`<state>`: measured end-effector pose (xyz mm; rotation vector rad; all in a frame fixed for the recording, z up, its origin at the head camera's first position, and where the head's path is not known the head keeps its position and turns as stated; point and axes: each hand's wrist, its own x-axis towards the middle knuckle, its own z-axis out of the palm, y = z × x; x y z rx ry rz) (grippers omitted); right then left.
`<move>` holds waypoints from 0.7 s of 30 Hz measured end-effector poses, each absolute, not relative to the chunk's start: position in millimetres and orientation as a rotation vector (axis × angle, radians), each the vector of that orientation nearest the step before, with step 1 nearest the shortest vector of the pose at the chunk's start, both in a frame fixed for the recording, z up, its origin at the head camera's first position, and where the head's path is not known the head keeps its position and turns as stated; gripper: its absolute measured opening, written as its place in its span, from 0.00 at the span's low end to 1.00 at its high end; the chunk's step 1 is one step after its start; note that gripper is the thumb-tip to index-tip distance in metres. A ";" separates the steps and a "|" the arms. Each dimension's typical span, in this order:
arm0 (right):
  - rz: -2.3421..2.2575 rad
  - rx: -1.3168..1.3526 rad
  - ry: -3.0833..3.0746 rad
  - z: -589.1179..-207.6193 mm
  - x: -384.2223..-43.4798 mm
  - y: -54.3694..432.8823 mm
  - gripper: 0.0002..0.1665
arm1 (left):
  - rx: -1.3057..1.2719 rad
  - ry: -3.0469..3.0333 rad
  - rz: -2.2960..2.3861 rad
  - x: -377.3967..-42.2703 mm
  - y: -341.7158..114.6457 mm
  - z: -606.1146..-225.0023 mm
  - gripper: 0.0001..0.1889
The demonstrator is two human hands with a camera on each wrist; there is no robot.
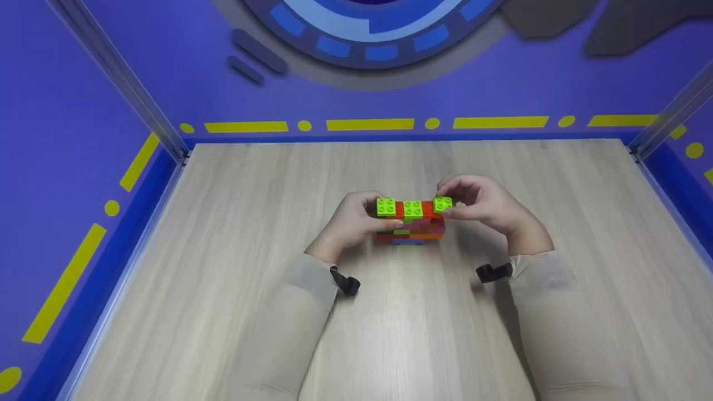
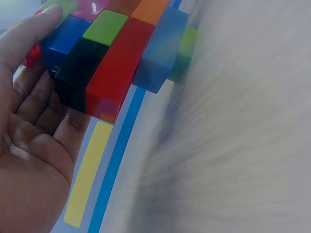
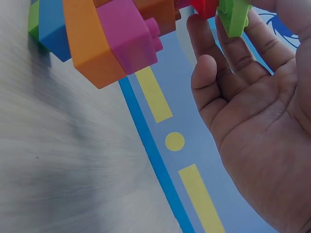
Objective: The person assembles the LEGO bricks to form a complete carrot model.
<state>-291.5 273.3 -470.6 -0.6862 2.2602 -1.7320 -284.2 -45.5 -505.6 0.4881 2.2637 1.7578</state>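
Observation:
A structure of toy building bricks (image 1: 428, 227) in several colours stands upright over the middle of the table. My left hand (image 1: 353, 220) grips its left end, thumb across the near side and fingers behind. In the left wrist view the thumb lies by a blue brick (image 2: 68, 41), above a black brick (image 2: 80, 70) and a long red brick (image 2: 119, 68). At the top right corner, my right hand (image 1: 484, 206) pinches a lime green brick (image 1: 443, 204), which sits slightly askew. Two more lime bricks (image 1: 385, 207) top the left end and middle. Whether the pinched brick is pressed fully down cannot be told.
The pale wooden table (image 1: 223, 267) spreads around both arms. Blue panels (image 1: 356, 100) with yellow marks wall in its back and sides, joined by metal posts (image 1: 128, 83). A small black device (image 1: 348, 285) is strapped to each wrist.

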 end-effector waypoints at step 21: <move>-1.747 -0.743 2.266 -471.0 -290.5 269.7 0.18 | 0.482 2.282 1.752 -283.8 -45.0 -506.2 0.18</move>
